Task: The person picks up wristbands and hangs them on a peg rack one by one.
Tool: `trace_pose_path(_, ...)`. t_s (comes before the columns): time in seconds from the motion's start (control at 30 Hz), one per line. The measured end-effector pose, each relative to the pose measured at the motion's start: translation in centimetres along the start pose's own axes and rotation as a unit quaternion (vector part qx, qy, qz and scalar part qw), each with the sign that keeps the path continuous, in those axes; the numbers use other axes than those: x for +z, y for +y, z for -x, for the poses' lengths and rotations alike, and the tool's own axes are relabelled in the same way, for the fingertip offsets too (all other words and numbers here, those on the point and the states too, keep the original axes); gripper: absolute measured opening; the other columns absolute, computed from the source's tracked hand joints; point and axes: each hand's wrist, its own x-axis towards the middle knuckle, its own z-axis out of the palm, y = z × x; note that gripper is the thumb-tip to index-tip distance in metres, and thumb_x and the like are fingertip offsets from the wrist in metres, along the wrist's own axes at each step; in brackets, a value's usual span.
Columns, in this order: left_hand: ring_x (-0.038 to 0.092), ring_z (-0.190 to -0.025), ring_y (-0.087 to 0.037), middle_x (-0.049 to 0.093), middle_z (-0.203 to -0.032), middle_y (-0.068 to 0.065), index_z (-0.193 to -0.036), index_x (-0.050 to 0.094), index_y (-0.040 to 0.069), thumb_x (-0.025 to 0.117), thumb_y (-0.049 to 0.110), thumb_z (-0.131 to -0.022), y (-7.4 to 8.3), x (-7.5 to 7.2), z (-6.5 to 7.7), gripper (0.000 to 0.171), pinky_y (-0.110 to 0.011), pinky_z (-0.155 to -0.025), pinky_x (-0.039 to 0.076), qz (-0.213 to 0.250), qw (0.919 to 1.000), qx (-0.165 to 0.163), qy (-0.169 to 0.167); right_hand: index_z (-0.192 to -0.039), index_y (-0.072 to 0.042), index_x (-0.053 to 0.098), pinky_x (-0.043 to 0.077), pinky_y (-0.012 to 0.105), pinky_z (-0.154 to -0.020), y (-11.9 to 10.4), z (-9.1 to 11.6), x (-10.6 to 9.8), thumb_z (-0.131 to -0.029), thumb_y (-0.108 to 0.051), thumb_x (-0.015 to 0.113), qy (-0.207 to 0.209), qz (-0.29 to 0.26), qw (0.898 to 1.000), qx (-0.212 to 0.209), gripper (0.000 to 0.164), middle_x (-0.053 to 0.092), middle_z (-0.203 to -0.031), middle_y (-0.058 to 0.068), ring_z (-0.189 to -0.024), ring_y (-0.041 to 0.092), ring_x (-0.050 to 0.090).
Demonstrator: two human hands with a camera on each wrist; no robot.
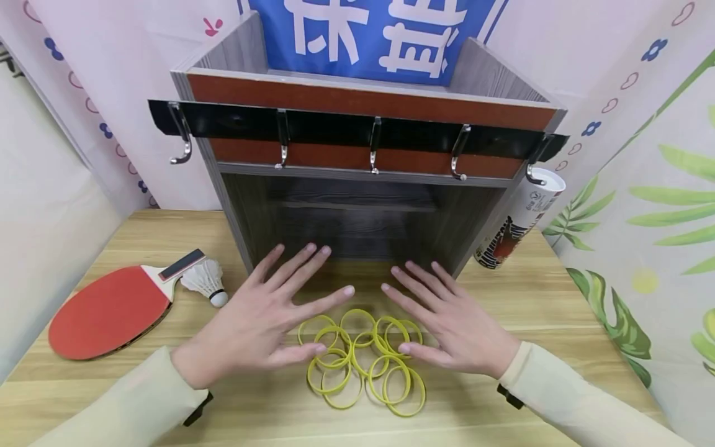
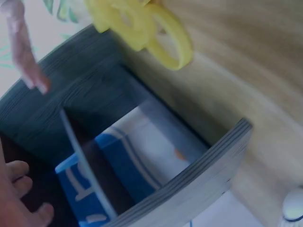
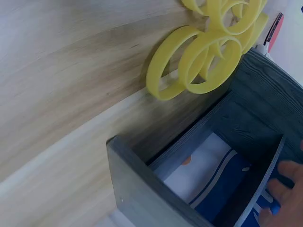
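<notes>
Several thin yellow rings, like silicone wristbands, lie in an overlapping heap on the wooden table. My left hand is just left of the heap, palm down with fingers spread. On the other side my right hand mirrors it, fingers likewise spread. Neither hand holds anything. In the head view both thumbs overlap the heap's edges; whether they touch the rings I cannot tell. Beyond the fingertips stands a grey wood-grain cabinet, with a black rail of several silver hooks across its red-brown front.
On the left lie a red table tennis paddle and a white shuttlecock against its handle. A white shuttlecock tube stands beside the cabinet's right side. Inside the cabinet's lower opening runs a shelf board. Patterned curtains hang behind.
</notes>
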Motion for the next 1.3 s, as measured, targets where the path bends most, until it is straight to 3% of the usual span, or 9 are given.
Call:
trace_pose_path(0.17, 0.055, -0.140, -0.036, 0.050, -0.159, -0.018, -0.151, 0.056, 0.025, 0.037, 0.061, -0.107, -0.6, -2.0, -0.5, 0.061, -0.055, -0.107, 0.054, 0.048, 0.9923, 0.032, 0.109, -0.163, -0.015, 0.035, 0.038, 0.048, -0.128, -0.5, -0.7, 0.2, -0.109, -0.053, 0.044, -0.017, -0.045, 0.999, -0.016, 0.067, 0.042, -0.167, 0.008, -0.154, 0.027, 0.042)
trace_pose_path(0.4, 0.066, -0.091, -0.031, 0.073, -0.109, -0.018, -0.119, 0.073, 0.002, 0.056, 0.037, -0.106, -1.9, -3.5, -1.0, 0.041, -0.038, -0.075, 0.055, 0.107, 0.9500, 0.035, 0.291, -0.148, -0.009, 0.054, 0.054, 0.040, -0.114, -0.5, -1.1, 1.1, -0.107, -0.026, 0.059, -0.056, -0.173, 0.983, 0.025, 0.044, 0.061, -0.148, 0.007, -0.137, 0.022, 0.059)
trace_pose_path(0.63, 0.048, -0.080, -0.027, 0.054, -0.087, -0.026, -0.095, 0.064, -0.011, 0.063, 0.031, -0.102, -2.4, -3.1, -1.1, 0.043, -0.019, -0.070, 0.036, 0.150, 0.8749, -0.097, 0.450, -0.142, -0.004, 0.058, 0.057, 0.045, -0.108, 0.1, -1.7, 2.9, -0.107, -0.014, 0.058, -0.099, -0.257, 0.959, 0.058, 0.036, 0.066, -0.139, 0.012, -0.129, 0.027, 0.064)
trace_pose_path(0.73, 0.054, -0.094, -0.014, 0.058, -0.098, -0.017, -0.101, 0.054, -0.018, 0.068, 0.035, -0.098, -2.8, -3.4, -0.9, 0.054, -0.013, -0.079, 0.041, 0.203, 0.8458, -0.176, 0.461, -0.139, -0.002, 0.060, 0.058, 0.045, -0.106, 0.3, -2.0, 3.6, -0.105, -0.010, 0.059, -0.105, -0.259, 0.958, 0.062, 0.034, 0.068, -0.136, 0.013, -0.126, 0.028, 0.066)
trace_pose_path(0.8, 0.055, -0.106, -0.008, 0.060, -0.112, -0.006, -0.111, 0.051, -0.018, 0.072, 0.030, -0.095, -3.3, -3.8, -0.7, 0.055, -0.013, -0.084, 0.046, 0.248, 0.8350, -0.215, 0.442, -0.136, -0.002, 0.062, 0.059, 0.044, -0.105, 0.3, -2.3, 4.0, -0.104, -0.007, 0.060, -0.103, -0.258, 0.959, 0.062, 0.032, 0.070, -0.133, 0.013, -0.123, 0.027, 0.068)
trace_pose_path(0.9, 0.058, -0.120, -0.012, 0.055, -0.136, 0.009, -0.135, 0.046, -0.012, 0.075, 0.013, -0.092, -3.8, -4.2, -0.5, 0.057, -0.012, -0.092, 0.052, 0.304, 0.8325, -0.249, 0.390, -0.130, -0.003, 0.066, 0.061, 0.041, -0.100, 0.4, -2.5, 4.5, -0.103, -0.005, 0.060, -0.111, -0.263, 0.956, 0.069, 0.028, 0.073, -0.126, 0.010, -0.116, 0.023, 0.071)
trace_pose_path(1.0, 0.059, -0.131, -0.013, 0.053, -0.151, 0.001, -0.152, 0.041, -0.005, 0.075, -0.006, -0.087, -4.2, -4.3, -0.5, 0.073, -0.010, -0.097, 0.055, 0.325, 0.8465, -0.257, 0.335, -0.125, -0.005, 0.070, 0.062, 0.037, -0.096, 0.5, -2.7, 4.8, -0.103, -0.005, 0.060, -0.122, -0.279, 0.949, 0.082, 0.024, 0.076, -0.119, 0.007, -0.110, 0.019, 0.072)
trace_pose_path(1.13, 0.063, -0.128, -0.008, 0.053, -0.154, -0.007, -0.161, 0.037, 0.004, 0.072, -0.018, -0.083, -4.6, -4.5, -0.6, 0.088, -0.009, -0.095, 0.056, 0.334, 0.8587, -0.260, 0.289, -0.120, -0.006, 0.074, 0.063, 0.034, -0.092, 0.6, -3.0, 5.4, -0.103, -0.007, 0.062, -0.119, -0.294, 0.944, 0.086, 0.021, 0.078, -0.113, 0.005, -0.104, 0.017, 0.073)
trace_pose_path(1.3, 0.064, -0.122, -0.001, 0.057, -0.149, -0.007, -0.164, 0.034, 0.012, 0.068, -0.020, -0.086, -5.2, -4.8, -0.7, 0.091, -0.009, -0.092, 0.055, 0.339, 0.8628, -0.274, 0.255, -0.118, -0.008, 0.076, 0.062, 0.032, -0.088, 0.9, -3.1, 5.8, -0.103, -0.008, 0.064, -0.116, -0.302, 0.942, 0.090, 0.019, 0.078, -0.111, 0.003, -0.100, 0.016, 0.073)
